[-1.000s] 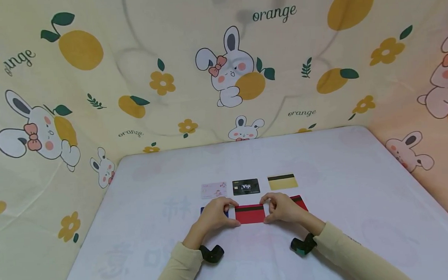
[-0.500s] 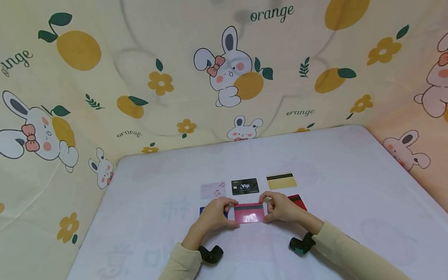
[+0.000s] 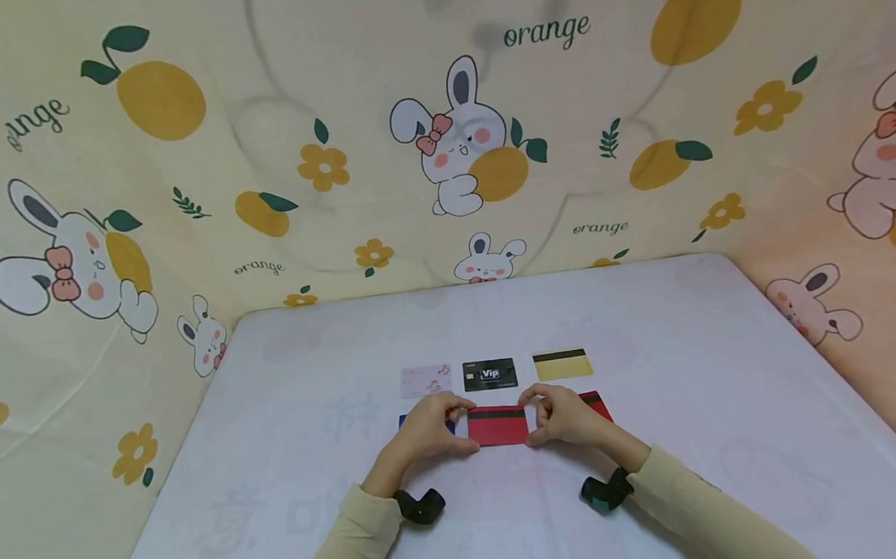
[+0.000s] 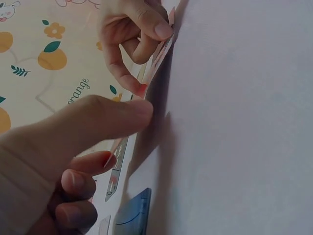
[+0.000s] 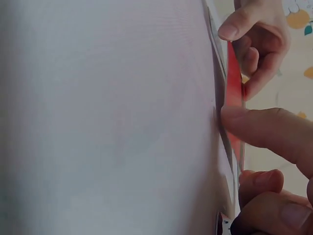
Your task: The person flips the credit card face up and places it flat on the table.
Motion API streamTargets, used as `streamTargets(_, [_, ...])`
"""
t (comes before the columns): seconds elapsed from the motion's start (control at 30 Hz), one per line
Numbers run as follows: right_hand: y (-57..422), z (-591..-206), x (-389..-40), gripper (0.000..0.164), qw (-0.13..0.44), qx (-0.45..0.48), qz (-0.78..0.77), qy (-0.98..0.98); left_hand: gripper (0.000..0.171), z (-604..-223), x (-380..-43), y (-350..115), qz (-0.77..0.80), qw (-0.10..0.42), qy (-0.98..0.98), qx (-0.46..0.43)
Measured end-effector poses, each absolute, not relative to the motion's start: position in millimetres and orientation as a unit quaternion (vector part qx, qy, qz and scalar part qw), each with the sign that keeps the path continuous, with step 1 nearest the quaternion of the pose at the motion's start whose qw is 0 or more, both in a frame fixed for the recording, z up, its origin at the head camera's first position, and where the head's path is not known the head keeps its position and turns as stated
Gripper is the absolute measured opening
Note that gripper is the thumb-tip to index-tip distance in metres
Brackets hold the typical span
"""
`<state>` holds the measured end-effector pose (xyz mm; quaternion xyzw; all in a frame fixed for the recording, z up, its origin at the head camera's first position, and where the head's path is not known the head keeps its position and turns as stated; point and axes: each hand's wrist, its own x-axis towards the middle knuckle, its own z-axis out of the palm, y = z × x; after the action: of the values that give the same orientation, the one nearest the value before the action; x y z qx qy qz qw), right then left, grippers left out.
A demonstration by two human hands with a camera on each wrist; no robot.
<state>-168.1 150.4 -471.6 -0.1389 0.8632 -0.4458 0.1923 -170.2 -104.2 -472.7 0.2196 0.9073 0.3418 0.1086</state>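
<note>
In the head view a red card (image 3: 497, 427) with a dark stripe along its far edge is between the two hands. The left hand (image 3: 430, 428) pinches its left end, thumb at the near corner and a finger at the far one. Likewise the right hand (image 3: 568, 416) grips the right end between thumb and finger. Both wrist views show the card edge-on, raised over the tabletop, with a shadow beneath. Partly hidden by the left hand is a blue card (image 4: 133, 213); the right hand covers part of another red card (image 3: 595, 403).
Behind the hands a row holds a pale pink floral card (image 3: 426, 380), a black Vip card (image 3: 490, 374) and a gold card (image 3: 563, 364) with a dark stripe. All lie on a white-covered table (image 3: 331, 343). A printed curtain (image 3: 379, 82) rises behind it.
Half a second ago the held card caught a bright glare; now the glare is gone and it looks plain red, so its tilt has shifted slightly. Both hands keep their hold in nearly the same place.
</note>
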Motion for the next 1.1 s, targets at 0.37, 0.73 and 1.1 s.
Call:
streamTargets(0.37, [154.5,-474.0,-171.1,0.062,0.188,-0.163,-0.449,0.858,0.053,-467.1,-172.7,-104.5,0.35,0.099,0.903,0.23])
streamTargets(0.73, [156.0,-470.2,-172.4,0.06,0.183,-0.16,-0.425,0.872,0.052,-468.2,-171.2,-104.1,0.35,0.097,0.903,0.228])
streamTargets(1.1, [160.8,-461.8,-171.7,0.057,0.163,-0.2,-0.424,0.868,0.054,-465.6,-169.5,-102.7,0.339,0.107,0.907,0.225])
